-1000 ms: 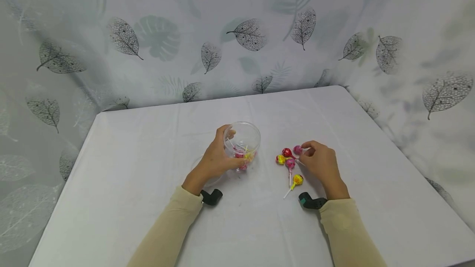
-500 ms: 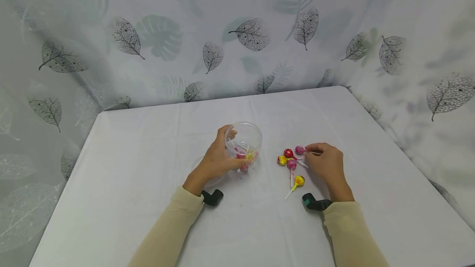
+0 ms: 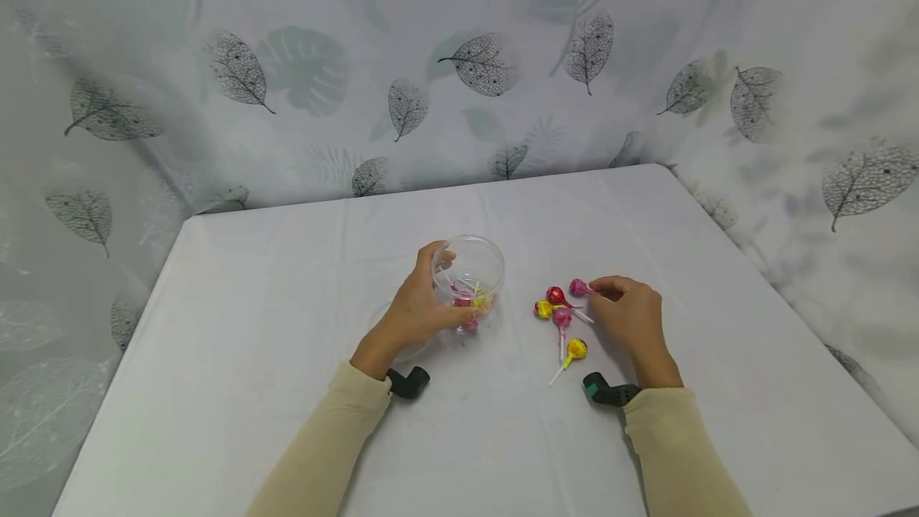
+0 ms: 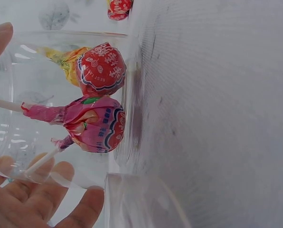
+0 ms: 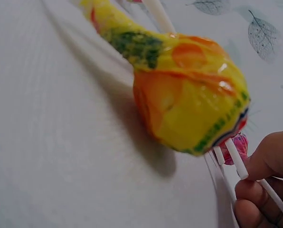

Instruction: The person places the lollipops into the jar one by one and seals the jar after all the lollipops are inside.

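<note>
Pinching the pink lollipop [image 3: 577,287], my right hand [image 3: 632,317] could drag the red lollipop [image 3: 556,295] lying close; my left hand [image 3: 415,305] grips the tub [image 3: 492,281].

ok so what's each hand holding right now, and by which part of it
The left hand grips a clear plastic tub around its side wall. The right hand pinches a pink-wrapped lollipop by its stick, near the head end.
</note>
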The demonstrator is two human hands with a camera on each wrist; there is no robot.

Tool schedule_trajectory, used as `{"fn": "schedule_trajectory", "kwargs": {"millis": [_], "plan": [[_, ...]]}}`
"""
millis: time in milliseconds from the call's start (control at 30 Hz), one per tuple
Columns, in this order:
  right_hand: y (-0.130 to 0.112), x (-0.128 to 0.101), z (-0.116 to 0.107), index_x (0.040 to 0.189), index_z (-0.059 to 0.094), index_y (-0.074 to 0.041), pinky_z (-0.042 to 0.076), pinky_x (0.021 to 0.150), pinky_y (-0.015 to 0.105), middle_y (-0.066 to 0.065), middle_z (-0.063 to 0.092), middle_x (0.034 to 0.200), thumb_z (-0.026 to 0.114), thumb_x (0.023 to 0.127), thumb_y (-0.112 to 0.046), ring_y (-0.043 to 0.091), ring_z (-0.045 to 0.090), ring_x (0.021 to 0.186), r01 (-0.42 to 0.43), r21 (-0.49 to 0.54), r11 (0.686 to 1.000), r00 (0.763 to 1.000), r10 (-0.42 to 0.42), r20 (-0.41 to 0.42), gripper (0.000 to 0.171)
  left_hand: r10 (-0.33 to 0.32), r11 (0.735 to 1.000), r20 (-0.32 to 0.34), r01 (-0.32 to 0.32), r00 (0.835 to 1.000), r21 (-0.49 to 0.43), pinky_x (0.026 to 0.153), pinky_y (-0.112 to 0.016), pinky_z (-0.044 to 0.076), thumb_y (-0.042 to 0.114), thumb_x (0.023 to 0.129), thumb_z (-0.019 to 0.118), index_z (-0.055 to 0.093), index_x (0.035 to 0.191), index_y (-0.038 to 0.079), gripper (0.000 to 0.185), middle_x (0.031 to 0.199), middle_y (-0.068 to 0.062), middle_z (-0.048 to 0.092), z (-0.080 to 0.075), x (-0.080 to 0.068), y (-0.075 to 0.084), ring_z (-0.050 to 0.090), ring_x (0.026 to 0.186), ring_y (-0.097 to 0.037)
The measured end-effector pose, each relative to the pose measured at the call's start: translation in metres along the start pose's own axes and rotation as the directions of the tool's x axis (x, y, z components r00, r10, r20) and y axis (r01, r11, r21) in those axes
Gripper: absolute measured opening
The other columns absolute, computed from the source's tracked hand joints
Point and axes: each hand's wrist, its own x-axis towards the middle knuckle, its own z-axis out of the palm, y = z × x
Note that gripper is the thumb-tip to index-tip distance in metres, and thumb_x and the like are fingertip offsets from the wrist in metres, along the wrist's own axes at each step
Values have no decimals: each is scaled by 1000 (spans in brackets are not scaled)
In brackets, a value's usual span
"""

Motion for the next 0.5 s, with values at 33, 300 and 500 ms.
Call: {"fn": "schedule_trajectory", "kwargs": {"millis": [33,300,500], "plan": [[0,0,0,107,78,-1,54,91,47,19,76,103,68,93,-10,35,66,98,-7,-1,1000,1000,7,4,20,-10,1000,1,10,1000,5,116,-56,36,29,76,95,24,157,20,108,158,-10,47,0,0,1,46,143,-30],[2,0,1,112,78,-2,55,97,51,19,75,111,67,97,-16,36,64,105,-43,12,999,999,43,10,23,-76,997,-7,76,997,16,115,-58,37,37,75,95,23,158,28,110,158,-1,46,2,-1,6,45,143,-28],[2,1,2,106,79,-2,58,87,35,18,78,107,70,96,-14,34,71,102,-13,42,999,998,16,-64,18,-67,998,-5,67,998,20,114,-56,38,36,75,95,23,159,25,111,158,-2,47,2,0,4,47,142,-29]]}}
